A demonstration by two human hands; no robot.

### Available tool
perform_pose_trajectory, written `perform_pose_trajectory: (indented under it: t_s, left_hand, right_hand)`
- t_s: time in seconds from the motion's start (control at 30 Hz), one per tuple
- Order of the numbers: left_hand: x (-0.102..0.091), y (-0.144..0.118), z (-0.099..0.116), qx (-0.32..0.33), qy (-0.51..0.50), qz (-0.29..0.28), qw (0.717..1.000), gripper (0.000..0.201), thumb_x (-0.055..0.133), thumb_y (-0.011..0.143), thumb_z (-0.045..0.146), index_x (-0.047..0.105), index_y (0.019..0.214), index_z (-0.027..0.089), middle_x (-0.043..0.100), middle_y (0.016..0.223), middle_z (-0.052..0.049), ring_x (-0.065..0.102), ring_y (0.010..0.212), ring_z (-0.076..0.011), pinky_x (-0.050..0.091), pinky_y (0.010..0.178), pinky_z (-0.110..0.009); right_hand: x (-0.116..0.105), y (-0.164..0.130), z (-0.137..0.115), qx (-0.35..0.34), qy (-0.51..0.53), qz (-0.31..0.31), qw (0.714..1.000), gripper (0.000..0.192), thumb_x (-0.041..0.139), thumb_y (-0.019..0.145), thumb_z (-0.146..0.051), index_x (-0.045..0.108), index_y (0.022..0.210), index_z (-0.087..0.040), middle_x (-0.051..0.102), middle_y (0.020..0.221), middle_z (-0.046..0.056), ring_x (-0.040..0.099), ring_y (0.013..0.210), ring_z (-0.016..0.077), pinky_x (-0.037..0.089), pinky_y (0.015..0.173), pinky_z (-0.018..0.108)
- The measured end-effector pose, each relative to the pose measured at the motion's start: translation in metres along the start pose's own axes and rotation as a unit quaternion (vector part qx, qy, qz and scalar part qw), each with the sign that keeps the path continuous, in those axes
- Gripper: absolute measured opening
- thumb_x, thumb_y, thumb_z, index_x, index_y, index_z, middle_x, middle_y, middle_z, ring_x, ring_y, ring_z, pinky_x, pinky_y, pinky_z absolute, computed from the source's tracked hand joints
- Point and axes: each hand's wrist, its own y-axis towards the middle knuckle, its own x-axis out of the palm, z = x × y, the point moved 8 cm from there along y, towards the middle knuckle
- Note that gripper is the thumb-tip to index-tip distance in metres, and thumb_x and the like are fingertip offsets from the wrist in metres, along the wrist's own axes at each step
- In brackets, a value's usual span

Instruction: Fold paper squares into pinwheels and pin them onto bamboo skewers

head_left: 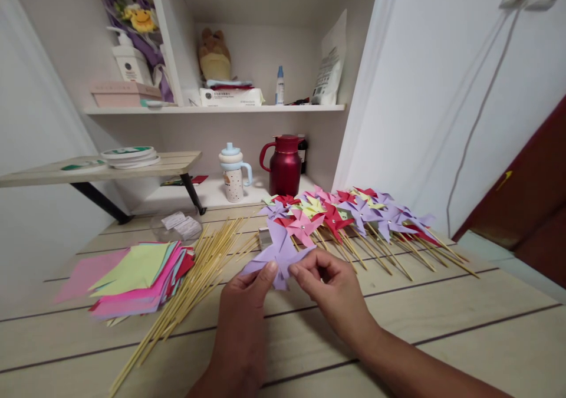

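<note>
Table (pixel 442 321): pale wood planks, work spread across the far half.

Finished pinwheels (pixel 349 209): a fanned row, right of centre, in red, pink, purple and yellow, heads overlapping, sticks pointing toward the near right.

Paper squares (pixel 137 274): loose stack at left, mixed pink, green and red, edges uneven.

Bamboo sticks (pixel 198 268): loose bundle lying diagonally between the stack and the hands, thin and straight.

Red jug (pixel 285 165) and a small lidded cup (pixel 233 177) stand at the back under the shelf (pixel 212 109), well apart from the work.

Left hand (pixel 245 309) and right hand (pixel 336 286): both raised just above the table near the middle, facing each other.

Purple pinwheel head (pixel 278 253): held between the two hands, above the table, just in front of the finished row. Left thumb and forefinger pinch its lower left edge; right thumb and forefinger pinch the lower right, other fingers curled loosely behind.

Handling, as a judgement: thin folded paper, very light, soft and easily creased or torn. Blades would likely spring open if released. Best held lightly at the centre where layers overlap, or at blade edges as now; a firm squeeze would flatten the curls. Not slippery.
</note>
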Motion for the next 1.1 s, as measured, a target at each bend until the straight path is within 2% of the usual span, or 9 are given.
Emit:
perform_pose_trajectory:
  t_s: [0.2,0.4,0.53,0.6,0.67,0.73,0.83,0.97,1.1]
  left_hand:
    - [-0.003,-0.001,-0.001,0.002,0.020,0.015,1.000,0.024,0.073,0.073,0.039,0.077,0.078,0.016,0.072,0.079,-0.007,0.060,0.070,-0.0174,0.046,0.073,-0.031]
    - [-0.001,-0.001,0.000,-0.003,0.038,0.005,0.999,0.023,0.072,0.075,0.038,0.078,0.081,0.017,0.071,0.073,-0.004,0.059,0.067,-0.0161,0.045,0.068,-0.028]
    - [-0.002,-0.002,0.008,-0.018,0.041,0.033,0.998,0.026,0.074,0.071,0.038,0.078,0.085,0.017,0.072,0.074,-0.003,0.062,0.071,-0.0177,0.047,0.074,-0.029]
    - [-0.007,-0.003,0.014,-0.014,0.062,0.068,0.996,0.026,0.076,0.066,0.037,0.078,0.082,0.016,0.073,0.074,-0.003,0.064,0.072,-0.0188,0.048,0.074,-0.030]
    - [-0.011,-0.002,0.020,0.000,0.089,0.100,0.991,0.024,0.078,0.062,0.036,0.078,0.076,0.016,0.074,0.074,-0.004,0.064,0.070,-0.0190,0.048,0.072,-0.029]
    - [-0.013,-0.001,0.023,0.017,0.111,0.111,0.987,0.022,0.078,0.061,0.036,0.078,0.072,0.017,0.075,0.075,-0.003,0.064,0.071,-0.0188,0.047,0.071,-0.028]
    - [-0.012,0.001,0.021,0.022,0.125,0.095,0.987,0.023,0.076,0.065,0.038,0.079,0.075,0.018,0.076,0.078,-0.003,0.064,0.072,-0.0182,0.047,0.071,-0.028]
    - [-0.009,0.000,0.017,0.015,0.141,0.086,0.986,0.024,0.077,0.064,0.039,0.079,0.077,0.018,0.075,0.078,-0.004,0.063,0.068,-0.0171,0.047,0.069,-0.028]
    - [-0.006,-0.003,0.019,0.023,0.151,0.085,0.985,0.021,0.077,0.064,0.036,0.078,0.075,0.018,0.074,0.076,-0.003,0.061,0.065,-0.0153,0.046,0.066,-0.027]
  right_hand:
    - [0.000,0.001,-0.001,-0.009,-0.032,-0.006,0.999,0.027,0.069,0.077,-0.032,0.055,0.058,-0.019,0.043,0.053,-0.005,0.039,0.053,0.0116,0.029,0.052,0.026]
    - [0.001,0.000,-0.001,-0.020,-0.032,-0.002,0.999,0.028,0.070,0.078,-0.031,0.055,0.057,-0.020,0.043,0.053,-0.005,0.040,0.054,0.0120,0.031,0.052,0.026]
    - [-0.003,0.001,-0.008,-0.038,-0.032,0.004,0.999,0.015,0.070,0.079,-0.034,0.066,0.077,-0.020,0.044,0.059,-0.005,0.042,0.056,0.0130,0.035,0.053,0.026]
    - [-0.011,0.003,-0.015,-0.068,-0.042,0.029,0.996,0.020,0.068,0.081,-0.034,0.067,0.098,-0.023,0.048,0.069,-0.003,0.047,0.063,0.0148,0.040,0.059,0.028]
    - [-0.020,0.006,-0.021,-0.101,-0.056,0.048,0.992,0.027,0.064,0.085,-0.035,0.064,0.110,-0.026,0.055,0.087,0.001,0.054,0.079,0.0176,0.044,0.073,0.031]
    - [-0.023,0.011,-0.021,-0.101,-0.050,0.035,0.993,0.031,0.063,0.086,-0.038,0.062,0.116,-0.029,0.057,0.110,0.004,0.055,0.100,0.0213,0.043,0.088,0.036]
    - [-0.018,0.016,-0.010,-0.047,-0.004,-0.027,0.999,0.038,0.066,0.084,-0.042,0.062,0.119,-0.031,0.057,0.127,0.005,0.051,0.118,0.0250,0.038,0.099,0.040]
    - [-0.003,0.013,-0.002,0.018,0.031,-0.095,0.995,0.044,0.075,0.073,-0.042,0.064,0.113,-0.026,0.064,0.119,0.006,0.055,0.111,0.0264,0.040,0.096,0.040]
    - [0.006,0.010,-0.002,0.027,0.021,-0.102,0.994,0.028,0.078,0.069,-0.034,0.066,0.090,-0.020,0.068,0.092,0.003,0.060,0.089,0.0226,0.044,0.083,0.034]
